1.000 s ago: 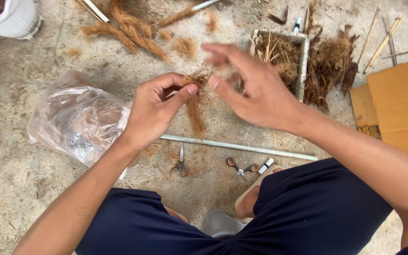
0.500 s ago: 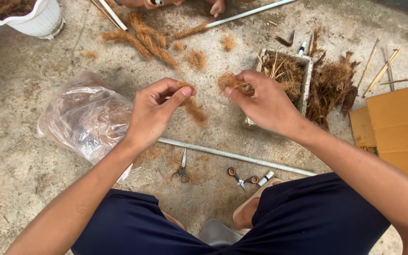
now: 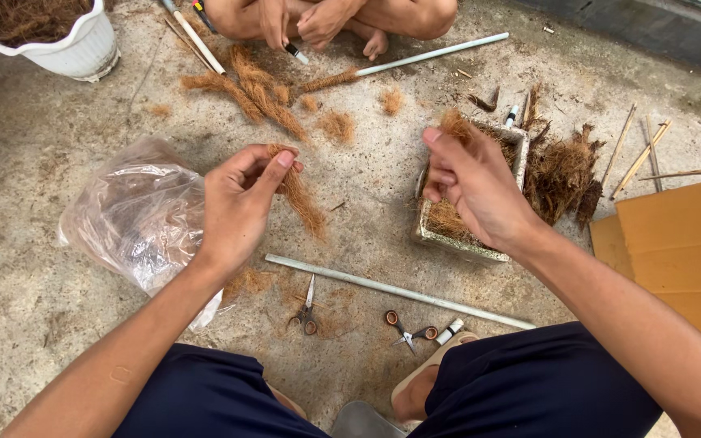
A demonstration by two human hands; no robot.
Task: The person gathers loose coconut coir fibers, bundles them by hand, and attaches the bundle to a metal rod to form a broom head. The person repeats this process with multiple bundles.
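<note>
Coir strand (image 3: 300, 197), brown and fibrous, hangs from the pinched thumb and fingers of the left hand (image 3: 239, 203), above the concrete floor (image 3: 26, 162). Largest items first: the floor carries everything; orange cardboard (image 3: 683, 251) lies at the right edge; a crumpled clear plastic bag (image 3: 135, 215) lies just left of the left hand. A white pot (image 3: 75, 53) filled with coir stands at the upper left. A rectangular tray (image 3: 462, 243) of loose coir sits under the right hand (image 3: 476, 186), with a darker fibre heap (image 3: 563, 174) just beside it on the right. The right hand grasps a small tuft (image 3: 453, 123) between thumb and fingers over the tray, well apart from the left hand. A long white rod (image 3: 399, 290) lies on the floor between the hands and the person's knees; a second rod (image 3: 432, 53) lies near another person's hands (image 3: 298, 20) at the top, where rolled coir ropes (image 3: 261, 93) also lie. Thin sticks (image 3: 638, 154) lie above the cardboard. Smallest are two pairs of scissors: one (image 3: 308, 307) just below the rod, the other (image 3: 409, 328) with orange handles, near a small white tube (image 3: 449, 331).
</note>
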